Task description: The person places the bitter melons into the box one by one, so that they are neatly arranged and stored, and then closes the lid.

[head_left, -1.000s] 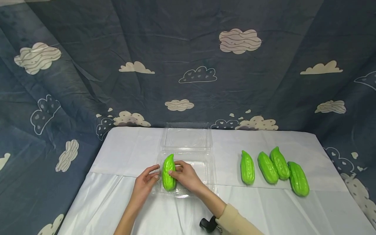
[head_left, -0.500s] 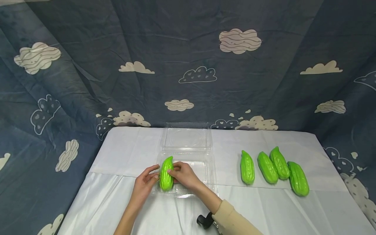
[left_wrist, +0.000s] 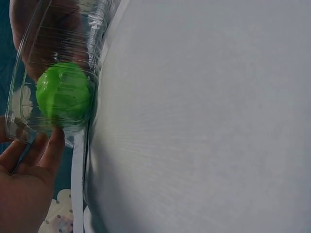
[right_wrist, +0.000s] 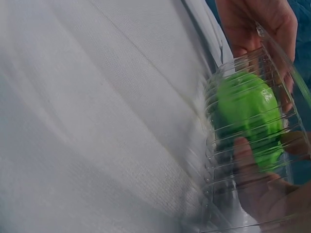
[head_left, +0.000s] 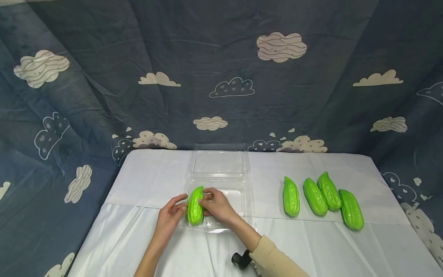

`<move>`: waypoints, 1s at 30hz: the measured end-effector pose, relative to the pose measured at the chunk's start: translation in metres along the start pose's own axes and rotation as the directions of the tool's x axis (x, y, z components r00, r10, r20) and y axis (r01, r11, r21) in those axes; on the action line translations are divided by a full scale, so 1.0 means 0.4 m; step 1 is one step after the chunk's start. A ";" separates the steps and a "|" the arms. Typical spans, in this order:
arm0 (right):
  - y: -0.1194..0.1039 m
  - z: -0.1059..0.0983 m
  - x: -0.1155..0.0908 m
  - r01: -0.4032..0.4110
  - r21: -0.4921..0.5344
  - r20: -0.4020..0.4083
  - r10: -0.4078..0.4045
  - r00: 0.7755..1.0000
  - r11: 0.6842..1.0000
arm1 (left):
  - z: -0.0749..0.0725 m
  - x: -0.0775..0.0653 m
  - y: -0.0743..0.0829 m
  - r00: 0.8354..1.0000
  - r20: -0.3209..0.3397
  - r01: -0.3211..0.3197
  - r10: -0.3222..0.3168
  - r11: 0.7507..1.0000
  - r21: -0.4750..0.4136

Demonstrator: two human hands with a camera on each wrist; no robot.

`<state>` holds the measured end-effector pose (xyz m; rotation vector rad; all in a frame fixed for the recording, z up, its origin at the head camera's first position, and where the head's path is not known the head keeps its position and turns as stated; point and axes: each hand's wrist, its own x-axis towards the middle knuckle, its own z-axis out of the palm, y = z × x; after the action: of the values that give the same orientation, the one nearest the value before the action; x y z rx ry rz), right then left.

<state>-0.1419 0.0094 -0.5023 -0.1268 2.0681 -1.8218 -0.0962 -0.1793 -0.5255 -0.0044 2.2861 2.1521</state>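
Note:
In the head view, a bright green bitter melon point(head_left: 194, 211) stands lengthwise at the left side of a clear plastic container point(head_left: 239, 202), pointed tip to the far side. My right hand point(head_left: 220, 208) holds it from the right, thumb on top and fingers along its side. My left hand point(head_left: 168, 216) grips the container's left edge, close beside the melon. In the left wrist view, the left fingers point(left_wrist: 52, 154) lie against the outside of the clear wall, with the melon's round end point(left_wrist: 64, 92) behind it. The right wrist view shows the melon point(right_wrist: 249, 104) through the ribbed wall.
The container's lid point(head_left: 220, 163) lies folded back toward the curtain. Several more bitter melons point(head_left: 315, 197) lie to the right on the white cloth point(head_left: 270, 246). A black object point(head_left: 241, 260) is by the right sleeve. A dark cloud-print curtain point(head_left: 194, 46) closes off the back.
My right hand has brought the bitter melon slightly left and nearer me, against the container's left side. The left hand keeps its place.

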 end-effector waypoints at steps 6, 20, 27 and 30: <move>-0.001 -0.002 -0.001 -0.019 0.058 0.024 0.017 1.000 0.998 | -0.002 -0.001 -0.002 1.000 0.003 0.002 -0.002 1.000 -0.010; 0.012 -0.013 -0.002 -0.024 0.080 0.045 0.021 0.999 0.996 | 0.000 0.000 0.000 1.000 -0.008 0.006 -0.006 1.000 -0.019; 0.008 -0.028 -0.008 -0.016 0.052 0.028 0.015 1.000 0.999 | -0.001 0.001 -0.005 1.000 -0.012 -0.027 0.027 1.000 0.002; 0.004 -0.036 -0.014 -0.019 0.050 0.020 0.018 1.000 0.999 | -0.001 0.002 -0.006 1.000 -0.014 -0.026 0.026 1.000 0.003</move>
<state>-0.1413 0.0248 -0.5012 -0.1116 2.0018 -1.8529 -0.0969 -0.1797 -0.5277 0.0101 2.3099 2.1682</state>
